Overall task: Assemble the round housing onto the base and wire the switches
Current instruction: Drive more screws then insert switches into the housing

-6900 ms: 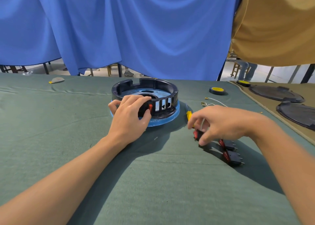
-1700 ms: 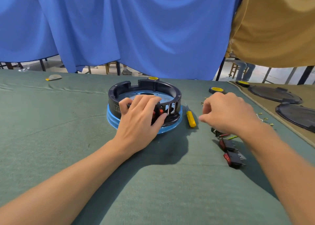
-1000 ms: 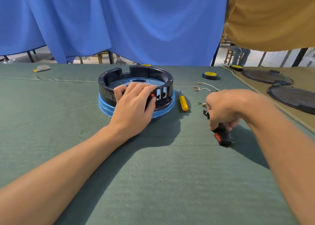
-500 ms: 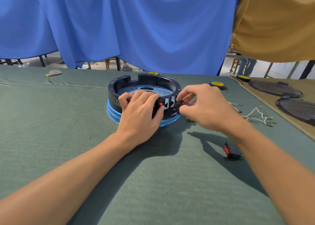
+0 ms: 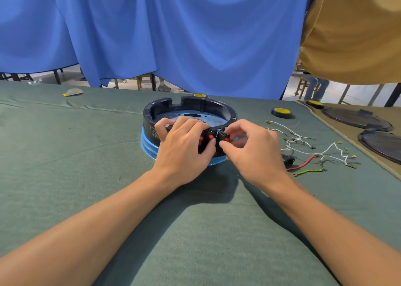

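Here we are at the green-clothed table (image 5: 86,166), and the round housing (image 5: 219,109), a black ring, sits square on the blue base (image 5: 147,143) at dead centre. The base's rim shows below it from 9 o'clock round to 5.

Left hand (image 5: 184,147) grasps the housing's near wall at about 6 o'clock, fingers curled over the rim and thumb lying beside the red rockers (image 5: 205,138) set in that wall.

Right hand (image 5: 253,149) comes in from 4 o'clock. Thumb and fingertips pinch a small black switch (image 5: 223,136) with a red rocker, tight against the housing wall just right of the other rockers. Whether it is seated in a slot, I cannot tell.

Out at 3 o'clock from the housing lies a loose tangle of white wires (image 5: 303,142) with brass terminals, and a red wire (image 5: 303,164) and a green-yellow wire (image 5: 310,171) lie nearer the person. A black part (image 5: 288,158) lies by the right wrist, too small to identify.

At 2 o'clock rests a black-and-yellow disc (image 5: 281,112). Another yellow-topped one (image 5: 200,95) peeks over the far rim at 12. Dark round plates (image 5: 355,118) lie well off at the right edge
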The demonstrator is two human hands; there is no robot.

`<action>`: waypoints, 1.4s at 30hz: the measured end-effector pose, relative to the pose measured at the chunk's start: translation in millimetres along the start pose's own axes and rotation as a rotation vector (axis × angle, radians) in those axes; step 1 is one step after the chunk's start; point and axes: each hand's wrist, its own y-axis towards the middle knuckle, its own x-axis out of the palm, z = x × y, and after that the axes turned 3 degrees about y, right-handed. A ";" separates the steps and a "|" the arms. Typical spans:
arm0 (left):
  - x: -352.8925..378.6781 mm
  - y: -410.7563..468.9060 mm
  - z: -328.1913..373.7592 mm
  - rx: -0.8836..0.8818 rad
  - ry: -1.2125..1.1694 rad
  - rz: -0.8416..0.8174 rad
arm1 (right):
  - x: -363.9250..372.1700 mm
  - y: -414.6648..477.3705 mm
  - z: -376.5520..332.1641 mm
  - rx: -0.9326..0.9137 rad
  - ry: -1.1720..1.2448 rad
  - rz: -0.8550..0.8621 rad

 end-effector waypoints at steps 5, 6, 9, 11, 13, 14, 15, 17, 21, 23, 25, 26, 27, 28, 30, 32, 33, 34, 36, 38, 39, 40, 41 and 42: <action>-0.8 -0.4 0.7 -0.020 -0.009 0.063 | 4.1 -5.3 -0.1 -0.145 -0.034 0.013; -0.8 0.2 0.3 -0.025 -0.008 0.077 | 4.6 -6.2 0.2 -0.180 -0.048 0.013; -0.2 0.3 -2.4 -0.028 -0.008 0.115 | 6.7 -8.8 0.8 -0.245 -0.074 0.019; 0.0 -0.3 -3.2 -0.025 -0.006 0.131 | 9.1 -9.9 0.5 -0.257 -0.094 0.020; -0.3 -0.3 -2.4 -0.025 -0.013 0.148 | 11.8 -9.5 0.4 -0.262 -0.125 0.008; -0.6 0.0 -1.9 -0.029 -0.020 0.156 | 12.7 -8.8 0.8 -0.262 -0.127 0.006; -0.8 0.1 -1.6 -0.031 -0.026 0.159 | 13.1 -8.0 1.4 -0.260 -0.115 0.008; -0.9 -0.3 -1.8 -0.027 -0.026 0.164 | 11.4 -6.8 2.7 -0.253 -0.063 0.019; -1.7 -0.6 -3.0 -0.019 0.002 0.184 | 7.2 -4.1 7.8 -0.208 0.014 0.058; -2.2 -0.1 -2.6 -0.025 0.001 0.188 | 6.9 -1.8 11.3 -0.174 0.024 0.069; -2.4 -0.5 -2.4 -0.032 -0.002 0.196 | 8.6 -1.4 12.9 -0.159 0.028 0.062; -2.5 -0.5 -2.2 -0.034 -0.004 0.199 | 9.7 -1.7 12.9 -0.161 0.027 0.058; -2.6 -0.4 -1.9 -0.035 -0.007 0.202 | 10.8 -1.8 12.5 -0.169 0.023 0.055; -2.8 0.0 -1.5 -0.037 -0.009 0.204 | 11.8 -1.9 11.9 -0.180 0.015 0.050; -3.7 1.3 -0.6 -0.048 -0.021 0.206 | 13.2 -1.6 11.7 -0.195 -0.007 0.039; -4.8 2.0 0.5 -0.064 -0.038 0.210 | 13.7 -1.6 11.9 -0.185 -0.021 0.025; -5.0 2.3 0.9 -0.070 -0.045 0.215 | 13.9 -1.7 12.1 -0.180 -0.025 0.016; -5.1 2.5 1.1 -0.076 -0.051 0.218 | 14.2 -2.1 12.1 -0.180 -0.031 0.008; -4.6 3.1 1.3 -0.082 -0.061 0.215 | 15.0 -1.5 12.1 -0.186 -0.042 -0.004; -4.0 4.2 1.8 -0.091 -0.067 0.207 | 15.4 0.4 12.3 -0.181 -0.053 -0.010; -3.7 4.5 2.0 -0.095 -0.069 0.204 | 15.5 1.3 12.6 -0.172 -0.059 -0.011; -3.3 4.6 1.9 -0.097 -0.071 0.204 | 15.4 1.8 12.8 -0.162 -0.063 -0.010; -3.0 4.4 1.7 -0.096 -0.071 0.206 | 15.1 2.4 13.0 -0.156 -0.066 -0.008; -2.6 4.3 1.4 -0.095 -0.070 0.208 | 14.9 2.8 13.0 -0.156 -0.071 -0.005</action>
